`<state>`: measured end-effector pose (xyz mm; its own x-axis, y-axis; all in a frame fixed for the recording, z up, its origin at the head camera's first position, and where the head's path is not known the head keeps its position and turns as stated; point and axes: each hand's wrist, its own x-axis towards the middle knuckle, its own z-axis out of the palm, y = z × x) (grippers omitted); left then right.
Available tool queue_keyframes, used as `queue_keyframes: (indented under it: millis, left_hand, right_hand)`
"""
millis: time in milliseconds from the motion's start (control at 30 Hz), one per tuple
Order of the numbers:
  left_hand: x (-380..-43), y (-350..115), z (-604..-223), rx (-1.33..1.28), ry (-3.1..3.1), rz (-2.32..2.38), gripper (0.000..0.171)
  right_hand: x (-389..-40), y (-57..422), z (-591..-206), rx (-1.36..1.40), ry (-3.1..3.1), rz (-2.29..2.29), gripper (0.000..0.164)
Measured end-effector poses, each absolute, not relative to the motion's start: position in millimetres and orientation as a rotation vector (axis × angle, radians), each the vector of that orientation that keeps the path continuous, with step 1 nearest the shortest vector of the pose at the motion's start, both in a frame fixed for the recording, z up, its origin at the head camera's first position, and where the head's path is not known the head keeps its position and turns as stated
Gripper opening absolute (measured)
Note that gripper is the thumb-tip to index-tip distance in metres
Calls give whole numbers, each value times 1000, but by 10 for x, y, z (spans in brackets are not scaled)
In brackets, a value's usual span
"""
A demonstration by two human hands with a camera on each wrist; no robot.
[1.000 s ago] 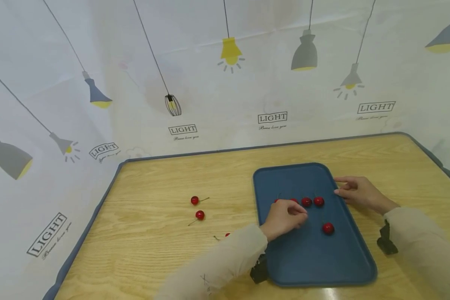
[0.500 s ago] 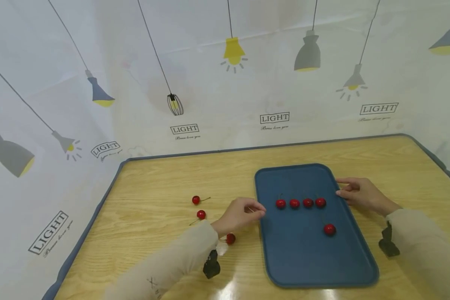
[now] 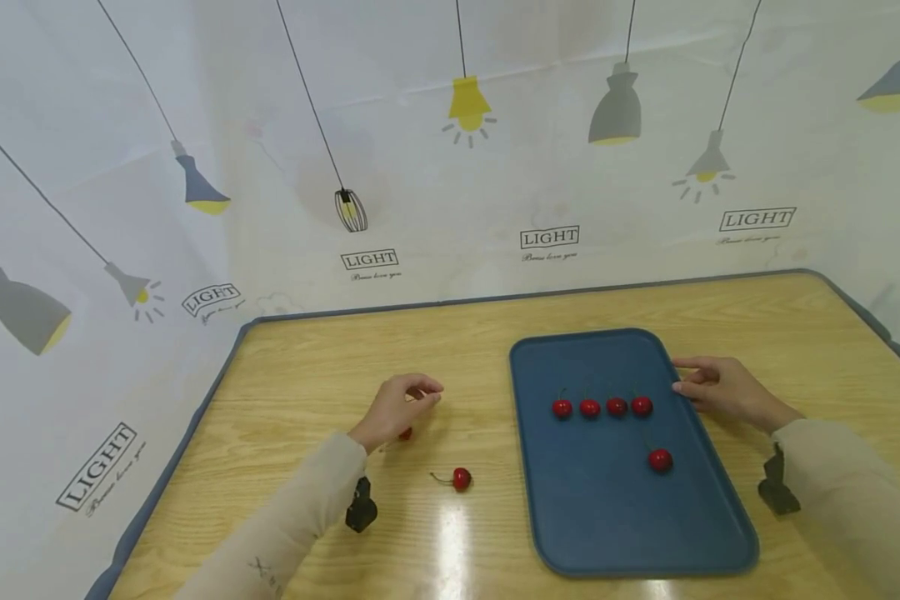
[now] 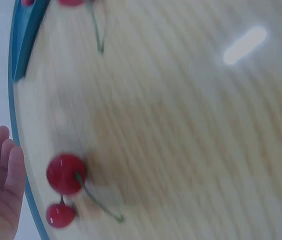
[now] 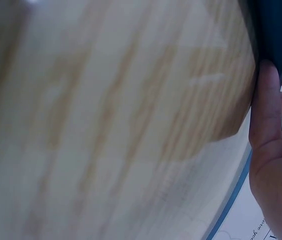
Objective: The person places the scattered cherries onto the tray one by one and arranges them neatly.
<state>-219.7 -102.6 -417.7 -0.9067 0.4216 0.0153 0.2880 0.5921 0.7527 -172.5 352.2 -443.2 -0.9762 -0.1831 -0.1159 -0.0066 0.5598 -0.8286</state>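
head view: the left hand point(image 3: 393, 410), thumb and fingers slightly parted and holding nothing, is over the counter point(image 3: 307, 358) at 9 o'clock from the blue tray point(image 3: 600, 517), partly hiding one cherry point(image 3: 406, 435), with a stemmed cherry point(image 3: 461, 478) at its 4 o'clock. the right hand point(image 3: 727, 390) rests extended fingers against the tray's rim at 1 o'clock; inside, four cherries point(image 3: 589, 408) form a row toward 11 o'clock, a fifth cherry point(image 3: 660, 460) lying at 5 o'clock from its right end.
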Motion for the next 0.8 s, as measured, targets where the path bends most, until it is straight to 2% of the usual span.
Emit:
queue_keyframes:
  millis: [800]
  left_hand:
    - [-2393, -1368, -4412, 329, 2830, 1128, 16]
  right_hand:
    - [-1726, 3520, -4434, -130, 2599, -1373, 59]
